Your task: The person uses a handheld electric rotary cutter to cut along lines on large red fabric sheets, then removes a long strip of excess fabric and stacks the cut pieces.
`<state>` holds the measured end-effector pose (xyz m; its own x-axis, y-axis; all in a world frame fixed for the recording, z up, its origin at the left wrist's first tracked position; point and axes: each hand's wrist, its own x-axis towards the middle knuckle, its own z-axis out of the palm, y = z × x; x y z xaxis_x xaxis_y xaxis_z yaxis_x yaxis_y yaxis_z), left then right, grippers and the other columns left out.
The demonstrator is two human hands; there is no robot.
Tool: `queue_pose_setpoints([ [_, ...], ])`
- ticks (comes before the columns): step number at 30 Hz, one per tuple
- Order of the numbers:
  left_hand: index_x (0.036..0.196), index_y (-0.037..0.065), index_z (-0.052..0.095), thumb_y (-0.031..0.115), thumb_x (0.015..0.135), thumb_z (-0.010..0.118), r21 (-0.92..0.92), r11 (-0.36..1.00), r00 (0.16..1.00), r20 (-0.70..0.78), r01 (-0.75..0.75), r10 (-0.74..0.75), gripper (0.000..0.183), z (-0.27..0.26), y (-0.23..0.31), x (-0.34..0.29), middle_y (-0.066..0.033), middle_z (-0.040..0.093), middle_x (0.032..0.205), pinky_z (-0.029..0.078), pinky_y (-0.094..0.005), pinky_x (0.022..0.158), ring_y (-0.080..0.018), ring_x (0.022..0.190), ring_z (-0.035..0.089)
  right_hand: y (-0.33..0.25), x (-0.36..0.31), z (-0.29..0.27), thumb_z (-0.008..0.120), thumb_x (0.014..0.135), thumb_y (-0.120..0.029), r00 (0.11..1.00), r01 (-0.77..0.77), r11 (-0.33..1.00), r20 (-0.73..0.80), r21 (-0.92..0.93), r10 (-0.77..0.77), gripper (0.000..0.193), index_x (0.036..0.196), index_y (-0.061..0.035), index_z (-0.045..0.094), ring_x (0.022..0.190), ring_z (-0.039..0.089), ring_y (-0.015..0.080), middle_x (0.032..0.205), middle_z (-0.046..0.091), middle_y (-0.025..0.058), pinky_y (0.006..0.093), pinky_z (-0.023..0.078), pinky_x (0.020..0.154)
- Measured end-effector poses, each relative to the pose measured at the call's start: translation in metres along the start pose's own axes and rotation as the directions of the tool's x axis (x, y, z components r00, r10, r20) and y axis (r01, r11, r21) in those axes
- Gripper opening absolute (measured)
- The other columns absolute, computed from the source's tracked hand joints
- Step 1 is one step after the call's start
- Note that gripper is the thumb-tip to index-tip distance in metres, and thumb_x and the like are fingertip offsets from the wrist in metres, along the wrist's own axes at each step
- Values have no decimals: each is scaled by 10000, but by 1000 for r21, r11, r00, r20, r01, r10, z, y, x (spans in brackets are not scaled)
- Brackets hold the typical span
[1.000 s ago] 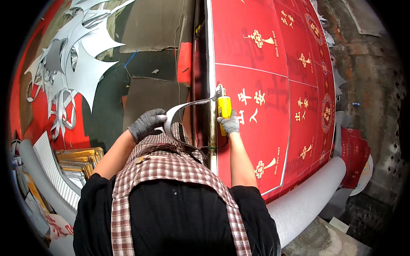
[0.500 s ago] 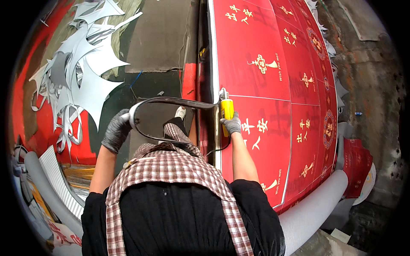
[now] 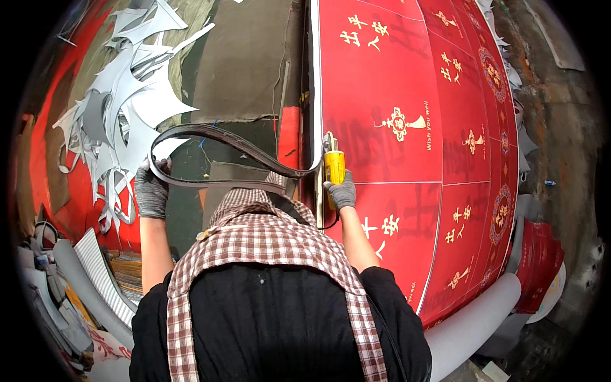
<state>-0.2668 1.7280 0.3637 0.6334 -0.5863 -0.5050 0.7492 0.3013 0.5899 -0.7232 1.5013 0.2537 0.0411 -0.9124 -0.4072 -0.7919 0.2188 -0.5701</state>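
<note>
My right hand (image 3: 342,191), in a grey glove, is closed round a yellow handheld electric cutter (image 3: 334,167). The cutter's metal head rests at the left edge of a large red printed mat sheet (image 3: 382,149). From beside that head, a narrow dark strip with a pale side (image 3: 251,150) curls off to the left in a loop. My left hand (image 3: 151,193), also gloved in grey, grips the strip at the loop's far left, away from the sheet. The cutter's blade is too small to make out.
Pale grey offcuts (image 3: 137,95) lie heaped at the left on red material. A thick grey roll (image 3: 474,315) lies at the sheet's near right end. Rolled and striped material (image 3: 102,270) stands at the lower left. A cord trails below the cutter.
The cutter has moved farther from me along the sheet's edge, past a white cross line. My left hand has swung outward to the left, drawing out a longer loop of strip.
</note>
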Motion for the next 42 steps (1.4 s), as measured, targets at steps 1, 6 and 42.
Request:
queue_pose_setpoints([
  [1,939,8,607,154,872,572,-3,1000,1000,-5,-24,24,164,3,2,4,-160,656,806,502,-444,905,-298,815,638,-6,12,-2,813,636,-194,1000,21,1000,-1,7,-21,628,1145,-44,478,788,636,285,881,642,134,382,506,718],
  [6,938,42,622,198,878,584,14,989,977,-152,-147,147,172,20,20,35,-128,658,827,502,-425,902,-259,790,644,-35,58,1,814,636,-186,999,44,998,-4,49,-44,617,1131,-40,476,781,637,292,876,642,142,388,506,706],
  [42,1229,78,577,143,935,470,739,646,973,49,-188,227,320,255,45,421,-63,642,965,516,-250,690,-136,744,607,-263,371,20,792,630,-213,999,28,989,36,143,-33,648,1161,-65,452,808,650,303,896,644,157,395,510,727],
])
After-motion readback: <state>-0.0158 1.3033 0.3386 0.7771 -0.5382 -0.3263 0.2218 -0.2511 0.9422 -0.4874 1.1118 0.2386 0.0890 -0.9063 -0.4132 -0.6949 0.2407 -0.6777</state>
